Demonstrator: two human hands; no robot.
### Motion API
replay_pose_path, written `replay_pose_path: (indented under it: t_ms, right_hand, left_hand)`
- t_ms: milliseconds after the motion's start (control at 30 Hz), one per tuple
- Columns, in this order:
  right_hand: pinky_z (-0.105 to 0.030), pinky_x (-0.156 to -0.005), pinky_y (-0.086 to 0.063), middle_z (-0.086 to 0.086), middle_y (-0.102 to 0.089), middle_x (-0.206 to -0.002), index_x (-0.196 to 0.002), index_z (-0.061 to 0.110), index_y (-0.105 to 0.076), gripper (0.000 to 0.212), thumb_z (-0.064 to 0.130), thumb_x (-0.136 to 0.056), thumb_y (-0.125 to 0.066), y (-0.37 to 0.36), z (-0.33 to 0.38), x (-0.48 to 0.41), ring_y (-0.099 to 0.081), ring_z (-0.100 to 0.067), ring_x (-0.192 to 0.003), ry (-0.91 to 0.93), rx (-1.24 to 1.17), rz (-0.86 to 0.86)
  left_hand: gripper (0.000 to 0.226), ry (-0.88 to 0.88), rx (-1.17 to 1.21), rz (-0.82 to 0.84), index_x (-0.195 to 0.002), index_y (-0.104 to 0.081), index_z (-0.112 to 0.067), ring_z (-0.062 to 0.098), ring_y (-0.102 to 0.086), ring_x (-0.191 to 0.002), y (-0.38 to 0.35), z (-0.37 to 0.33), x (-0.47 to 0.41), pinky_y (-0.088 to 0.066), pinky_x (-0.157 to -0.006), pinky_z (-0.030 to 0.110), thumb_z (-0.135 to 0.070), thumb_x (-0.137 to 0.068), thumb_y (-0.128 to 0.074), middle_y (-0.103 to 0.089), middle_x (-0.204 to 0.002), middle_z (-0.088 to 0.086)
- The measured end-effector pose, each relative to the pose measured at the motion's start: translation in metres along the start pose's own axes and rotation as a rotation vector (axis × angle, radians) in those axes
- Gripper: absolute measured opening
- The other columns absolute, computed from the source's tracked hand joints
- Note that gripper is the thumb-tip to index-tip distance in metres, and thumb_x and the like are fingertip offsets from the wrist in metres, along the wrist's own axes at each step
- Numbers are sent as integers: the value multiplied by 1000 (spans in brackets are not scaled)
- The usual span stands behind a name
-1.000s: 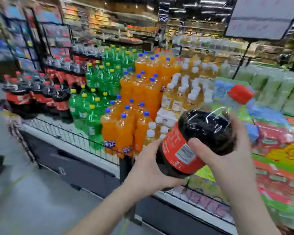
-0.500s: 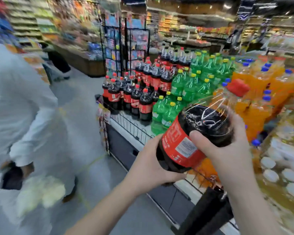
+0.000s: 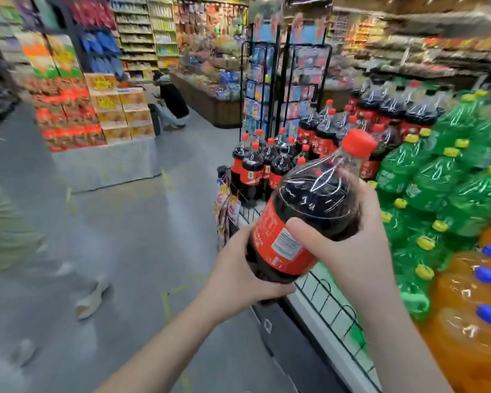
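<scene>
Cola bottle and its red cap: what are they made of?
The cola bottle is probably clear, glossy plastic: bright glints streak it and the dark drink shows through. Its red cap looks like opaque plastic with a duller finish.

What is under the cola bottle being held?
The left hand cups the lower end of the bottle; beneath lie the wire rail and floor. That hand hides the base itself.

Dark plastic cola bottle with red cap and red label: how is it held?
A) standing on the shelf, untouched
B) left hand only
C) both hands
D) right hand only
C: the left hand grips the lower end and the right hand wraps the upper body of the dark plastic cola bottle with red cap and red label, which is tilted in the air.
</scene>
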State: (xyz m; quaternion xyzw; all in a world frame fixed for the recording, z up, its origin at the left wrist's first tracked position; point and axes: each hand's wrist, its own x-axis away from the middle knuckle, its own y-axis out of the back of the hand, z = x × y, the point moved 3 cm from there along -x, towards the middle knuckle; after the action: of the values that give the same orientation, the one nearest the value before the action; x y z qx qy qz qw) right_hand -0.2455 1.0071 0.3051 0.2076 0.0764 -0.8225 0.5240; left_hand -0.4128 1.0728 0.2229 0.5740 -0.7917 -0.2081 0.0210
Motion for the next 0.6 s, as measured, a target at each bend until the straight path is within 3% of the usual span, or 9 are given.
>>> replay_pose_path:
  t_ms: [100, 167, 233, 433, 600]
  right_hand:
    - [-7, -92, -48, 40, -62, -125, -135, 49, -49, 95, 27, -58, -100, -18, -28, -52, -60, 14, -119, 26, 13, 36]
    - [-3, -92, -46, 43, -61, -123, -137, 46, -48, 97, 18, -61, -102, -29, -45, -85, -59, 16, -118, 32, 19, 60]
    - [-5, -92, -47, 43, -61, -122, -139, 43, -49, 99, 18, -60, -102, -38, -62, -117, -60, 15, -117, 32, 28, 77]
    - [-18, -98, -49, 37, -61, -126, -135, 52, -47, 98, 43, -50, -95, -67, -102, -199, -60, 13, -119, -14, 29, 107]
    - [-22, -99, -48, 39, -61, -124, -130, 59, -46, 96, 35, -55, -101, -88, -136, -252, -60, 12, -119, -26, 84, 120]
  left_hand:
    - [90, 41, 15, -14, -126, -55, -43, -3, -70, -105, 4, 14, -49, -57, -87, 18, -13, -56, -104, -73, -115, -16]
    - [88, 74, 38, -23, -126, -56, -38, -3, -71, -102, 5, 25, -82, -57, -82, 17, -7, -58, -103, -75, -112, -17]
    - [89, 97, 54, -36, -129, -57, -34, -2, -72, -102, 6, 37, -115, -58, -81, 17, -5, -58, -102, -75, -111, -14]
    - [91, 114, 65, -46, -133, -57, -31, -3, -70, -106, 10, 70, -200, -55, -87, 14, -6, -58, -101, -75, -113, -18]
    - [101, 94, 29, -44, -137, -53, -39, 0, -67, -115, 14, 105, -265, -57, -102, 34, -33, -50, -103, -70, -122, -21]
